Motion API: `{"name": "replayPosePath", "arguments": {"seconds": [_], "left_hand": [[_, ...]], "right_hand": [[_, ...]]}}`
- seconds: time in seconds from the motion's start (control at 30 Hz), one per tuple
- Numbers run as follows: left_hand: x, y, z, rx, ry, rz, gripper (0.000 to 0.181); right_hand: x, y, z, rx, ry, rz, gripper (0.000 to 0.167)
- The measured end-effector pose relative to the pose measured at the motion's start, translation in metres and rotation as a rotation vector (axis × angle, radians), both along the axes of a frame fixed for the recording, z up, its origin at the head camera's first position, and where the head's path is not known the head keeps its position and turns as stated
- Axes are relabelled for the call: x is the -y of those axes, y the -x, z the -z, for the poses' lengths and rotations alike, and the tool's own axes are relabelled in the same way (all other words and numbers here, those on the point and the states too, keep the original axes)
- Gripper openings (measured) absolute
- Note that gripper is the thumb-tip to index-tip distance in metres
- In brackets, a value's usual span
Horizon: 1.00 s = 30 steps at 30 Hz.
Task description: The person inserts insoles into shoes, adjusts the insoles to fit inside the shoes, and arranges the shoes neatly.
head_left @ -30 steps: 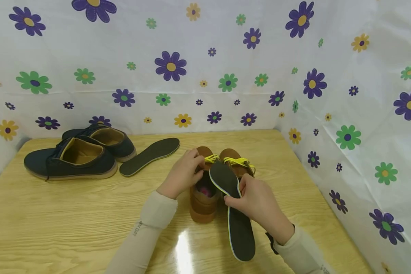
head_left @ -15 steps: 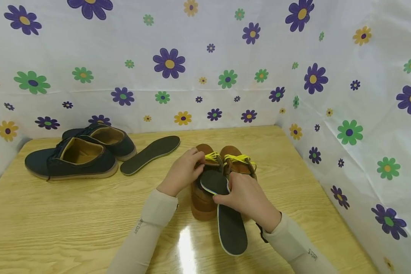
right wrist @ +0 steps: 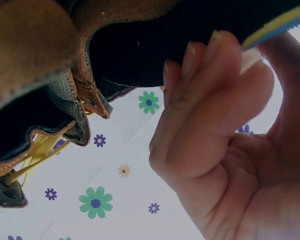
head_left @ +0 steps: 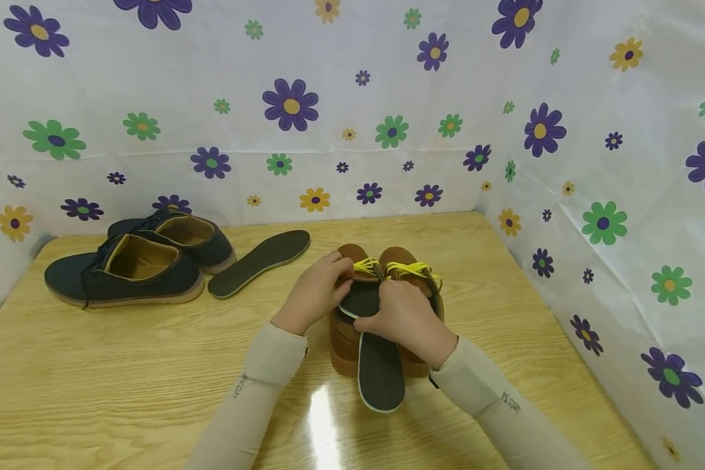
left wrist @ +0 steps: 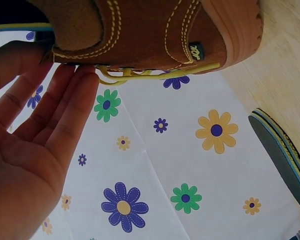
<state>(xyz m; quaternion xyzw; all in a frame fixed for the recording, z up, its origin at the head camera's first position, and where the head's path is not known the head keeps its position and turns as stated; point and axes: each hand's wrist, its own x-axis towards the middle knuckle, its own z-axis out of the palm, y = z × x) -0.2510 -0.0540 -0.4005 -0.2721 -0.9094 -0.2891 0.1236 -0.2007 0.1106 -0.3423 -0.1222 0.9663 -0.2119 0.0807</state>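
My right hand [head_left: 414, 323] grips a black insole [head_left: 382, 378] around its middle. The insole's front end lies inside the opening of the left brown shoe [head_left: 342, 356]; the rear end sticks out over the heel, tilted. In the right wrist view the insole's edge shows yellow and blue layers. My left hand [head_left: 314, 294] pinches that same shoe at its upper edge near the yellow laces, thumb on one side and fingers on the other in the left wrist view. Beside it stands the other brown shoe [head_left: 398, 254], partly hidden behind my right hand.
Two navy shoes [head_left: 123, 284] stand at the back left of the wooden table [head_left: 153, 385]. A second black insole [head_left: 261, 262] lies between them and the brown shoes. A flowered white sheet [head_left: 329, 140] hangs behind and along the right side.
My right hand has moved left and forward with the insole, whose front end has gone from above the shoes into the left one. The left hand has stayed at the shoe.
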Motion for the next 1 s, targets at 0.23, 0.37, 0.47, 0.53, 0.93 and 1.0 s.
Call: {"name": "replayPosePath", "arguments": {"seconds": [0.23,0.37,0.47,0.53,0.93,1.0], "left_hand": [[0.001,0.001,0.000,-0.020,-0.014,0.005,0.009],[0.001,0.000,0.000,-0.020,-0.009,0.003,0.010],[0.001,-0.001,0.001,-0.018,-0.004,0.000,0.010],[0.001,-0.002,0.001,-0.019,-0.005,0.002,0.010],[-0.001,-0.001,0.000,-0.036,-0.011,0.009,0.012],[-0.001,0.000,0.001,-0.043,-0.010,0.006,0.012]], "right_hand": [[0.009,0.010,-0.005,0.012,-0.097,-0.022,0.047],[0.013,0.017,-0.004,0.011,-0.147,-0.051,0.049],[0.016,0.022,-0.003,0.025,-0.162,-0.067,0.050],[0.017,0.025,-0.002,0.037,-0.168,-0.069,0.047],[0.018,0.025,0.004,0.045,-0.200,-0.047,0.043],[0.018,0.020,0.004,0.025,-0.215,-0.049,0.046]]}}
